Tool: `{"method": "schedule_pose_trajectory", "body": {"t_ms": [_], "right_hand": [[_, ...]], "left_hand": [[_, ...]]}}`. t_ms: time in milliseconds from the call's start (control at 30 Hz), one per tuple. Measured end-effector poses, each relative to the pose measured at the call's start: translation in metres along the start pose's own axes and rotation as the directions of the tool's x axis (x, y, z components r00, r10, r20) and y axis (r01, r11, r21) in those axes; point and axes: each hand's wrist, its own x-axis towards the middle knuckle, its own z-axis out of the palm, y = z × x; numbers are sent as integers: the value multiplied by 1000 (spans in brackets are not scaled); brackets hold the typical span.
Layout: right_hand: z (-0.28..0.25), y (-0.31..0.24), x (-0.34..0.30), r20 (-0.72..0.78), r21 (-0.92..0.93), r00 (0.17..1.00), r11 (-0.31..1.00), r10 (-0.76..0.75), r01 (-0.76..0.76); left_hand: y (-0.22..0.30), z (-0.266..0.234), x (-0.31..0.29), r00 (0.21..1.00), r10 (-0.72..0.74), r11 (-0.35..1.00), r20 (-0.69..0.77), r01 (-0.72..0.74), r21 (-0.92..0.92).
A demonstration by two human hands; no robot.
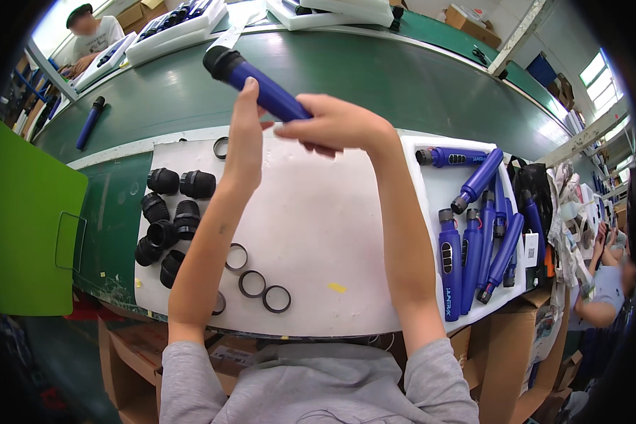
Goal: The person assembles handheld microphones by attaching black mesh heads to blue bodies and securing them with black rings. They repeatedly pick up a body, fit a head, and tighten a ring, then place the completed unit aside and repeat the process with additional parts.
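Observation:
I hold a blue microphone (274,95) with a black head up over the far side of the white work sheet (318,233), tilted with its head to the upper left. My left hand (246,138) is closed on its middle, thumb along the body; the other fingers are mostly hidden. Around the tail end my right hand (336,126) is wrapped, fingers curled under. Left of my left forearm stand several black microphone heads (164,180). Several thin black rings (252,284) lie beside that forearm, and one more ring (220,148) sits beyond it.
On the right, a white foam tray (420,191) holds several blue microphone bodies (450,261). Another finished-looking microphone (90,124) lies on the green conveyor belt (155,92). A bright green panel (32,219) stands at left. Foam trays (184,25) and a person (95,39) are across the belt.

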Motion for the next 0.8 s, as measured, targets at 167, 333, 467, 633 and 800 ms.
{"method": "schedule_pose_trajectory", "body": {"t_ms": [167,333,467,633,800], "right_hand": [[-10,52,31,-538,-12,842,998,45,-61],[-21,109,39,-836,-42,536,960,117,-276],[-26,154,47,-931,-201,362,892,-45,-406],[-33,189,59,-945,-323,238,745,-224,-583],[-28,185,58,-950,-312,209,748,-233,-586]], "left_hand": [[22,-2,-7,885,455,890,-101,-450,70],[56,-9,-18,826,546,837,-139,-544,53],[57,-13,-18,802,595,804,-58,-594,25],[53,11,-37,757,484,808,440,-579,107],[40,39,-65,694,287,778,660,-571,261]]}}
